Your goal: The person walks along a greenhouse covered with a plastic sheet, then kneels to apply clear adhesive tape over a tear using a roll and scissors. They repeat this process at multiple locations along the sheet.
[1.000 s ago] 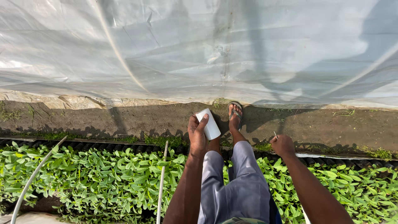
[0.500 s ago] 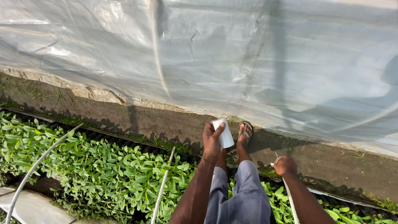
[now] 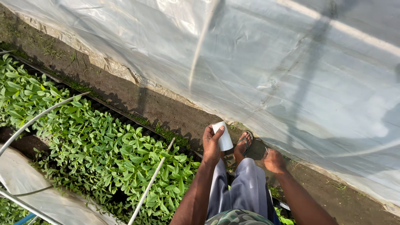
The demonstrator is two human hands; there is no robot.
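Observation:
My left hand [image 3: 212, 145] is closed around a small white cup [image 3: 223, 136], held upright above my knee. My right hand [image 3: 273, 160] is closed in a loose fist beside my leg, pinching something thin that sticks out above the fingers; what it is I cannot tell. My leg in grey trousers [image 3: 246, 187] reaches forward, the foot in a sandal [image 3: 244, 143] on the bare soil strip. Green seedlings [image 3: 104, 154] fill the bed to the left of my left hand.
A white plastic sheet [image 3: 271, 66] slopes over the right and top, its edge lying on the soil path [image 3: 137, 100]. Thin curved hoop rods [image 3: 152, 181] arch over the seedling bed. Another plastic sheet [image 3: 37, 196] lies bunched at the lower left.
The view has swung to the right, so the bed and path now run diagonally. Both hands keep the same hold; the foot stays on the soil.

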